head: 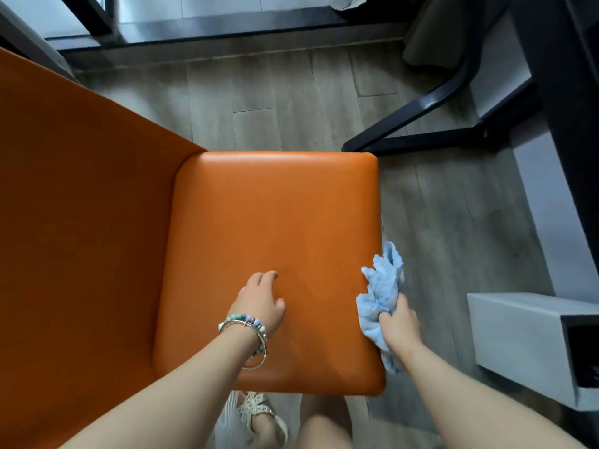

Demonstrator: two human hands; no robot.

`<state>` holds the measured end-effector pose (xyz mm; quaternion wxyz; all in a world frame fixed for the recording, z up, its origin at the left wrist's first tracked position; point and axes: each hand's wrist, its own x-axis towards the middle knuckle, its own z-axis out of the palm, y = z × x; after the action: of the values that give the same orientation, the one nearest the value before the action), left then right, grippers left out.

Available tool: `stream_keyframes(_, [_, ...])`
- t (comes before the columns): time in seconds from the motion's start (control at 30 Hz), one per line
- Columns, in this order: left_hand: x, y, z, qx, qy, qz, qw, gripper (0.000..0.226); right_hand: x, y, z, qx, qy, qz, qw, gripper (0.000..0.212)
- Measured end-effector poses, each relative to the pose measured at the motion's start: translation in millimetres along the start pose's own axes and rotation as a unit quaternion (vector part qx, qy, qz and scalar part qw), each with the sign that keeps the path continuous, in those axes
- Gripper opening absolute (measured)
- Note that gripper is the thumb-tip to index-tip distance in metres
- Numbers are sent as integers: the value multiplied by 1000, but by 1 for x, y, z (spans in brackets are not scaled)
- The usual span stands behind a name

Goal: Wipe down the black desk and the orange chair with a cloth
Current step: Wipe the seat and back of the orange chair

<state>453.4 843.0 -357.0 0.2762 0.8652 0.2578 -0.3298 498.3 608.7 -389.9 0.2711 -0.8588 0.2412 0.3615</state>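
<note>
The orange chair [272, 222] fills the left and middle of the view, its seat facing up and its tall back rising at the left. My left hand [261, 301] rests on the near part of the seat, fingers loosely bent, holding nothing. My right hand [400, 324] grips a crumpled light blue cloth [381, 293] against the seat's right edge. The black desk [570, 92] stands at the far right, only its edge and dark legs showing.
A grey box with a dark opening [525, 338] sits on the wooden floor [275, 102] right of the chair. Black desk legs [418, 124] angle across the floor beyond the seat. A dark window frame runs along the top. My sandalled foot [259, 413] shows below the seat.
</note>
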Motion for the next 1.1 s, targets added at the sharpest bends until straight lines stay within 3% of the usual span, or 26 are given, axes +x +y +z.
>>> stream_keyframes(0.2, [-24,-35,29,136,-23,66,988,59,-43,60,20,-27,6,33,999,49])
stream_keyframes(0.37, [-50,-63,49,147,-48,68,986,62,-75,109,24,-126,-22,46,991,48])
stream_keyframes(0.43, [-61,-75,53,144,-48,68,986,63,-87,118,22,-155,37,65,985,52])
stream_keyframes(0.5, [-70,-88,52,141,-48,64,987,63,-98,106,23,-119,146,58,980,52])
stream_keyframes(0.6, [-80,-106,45,122,-36,42,991,62,-101,54,25,-9,256,-55,965,52])
stream_keyframes(0.67, [-83,-115,39,101,-24,31,994,61,-95,10,31,-21,244,-146,959,56])
stream_keyframes(0.73, [-85,-123,34,80,-9,23,997,60,-93,-27,49,-145,198,-223,943,60])
stream_keyframes(0.87, [-91,-139,30,48,3,3,999,58,-104,-39,111,-388,98,-332,854,58])
stream_keyframes(0.97, [-97,-147,30,32,3,4,999,58,-110,-9,134,-470,43,-372,799,53])
stream_keyframes(1.03, [-98,-149,28,17,9,0,1000,59,-108,5,120,-469,65,-321,820,54])
stream_keyframes(1.1, [-97,-148,27,-3,12,-10,1000,59,-102,14,92,-430,108,-213,871,55])
